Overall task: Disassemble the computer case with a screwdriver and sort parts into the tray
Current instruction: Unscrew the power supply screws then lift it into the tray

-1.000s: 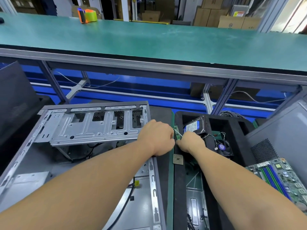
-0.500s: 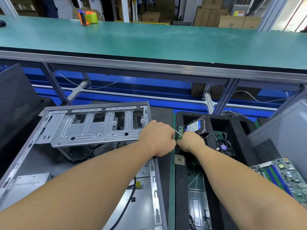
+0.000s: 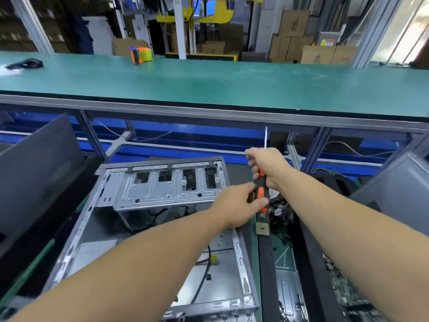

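The right hand (image 3: 270,167) grips the screwdriver (image 3: 261,187) shaft-up above the gap between the gutted computer case (image 3: 162,205) and black tray (image 3: 267,263), while the left hand (image 3: 236,205) pinches its handle's lower end, seemingly to take over or steady it.

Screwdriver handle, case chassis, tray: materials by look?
Screwdriver: handle looks like black and orange moulded plastic or rubber; the shaft is thin, bright metal. Computer case: bare sheet metal, dull grey, with stamped ribs and punched vents. Tray: matte black, thick-walled, probably foam.
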